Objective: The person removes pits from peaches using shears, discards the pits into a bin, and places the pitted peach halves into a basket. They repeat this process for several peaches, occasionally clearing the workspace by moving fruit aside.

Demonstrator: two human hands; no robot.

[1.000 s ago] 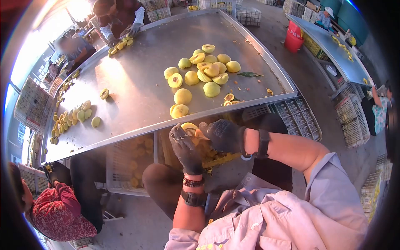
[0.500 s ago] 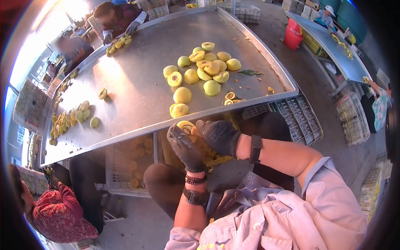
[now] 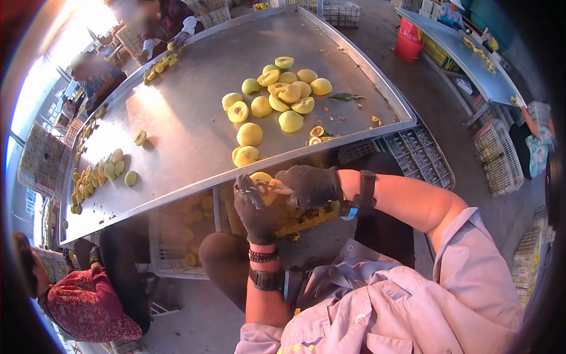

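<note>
My left hand (image 3: 252, 206), in a dark glove, is closed round a yellow peach (image 3: 260, 177) just below the near edge of the metal table (image 3: 194, 118). Against it, my right hand (image 3: 311, 186), also gloved, is closed with its fingertips at the fruit. An orange-toned piece (image 3: 279, 187) shows between the two hands; what the right fingers grip is hidden. Beyond them, a pile of whole and halved peaches (image 3: 289, 94) lies on the table, with two more peaches (image 3: 250, 134) near the edge.
Cut halves (image 3: 97, 180) lie in rows at the left. A leaf (image 3: 346, 97) and scraps (image 3: 317, 131) lie at the right. Under the table stand a crate of fruit (image 3: 180, 236) and a grey crate (image 3: 418, 156). A co-worker in red (image 3: 94, 301) sits at left; others work across the table.
My view has shifted slightly, so the table appears a little left and higher. My right hand has turned at the fruit, and the orange-toned piece now shows wider between my hands.
</note>
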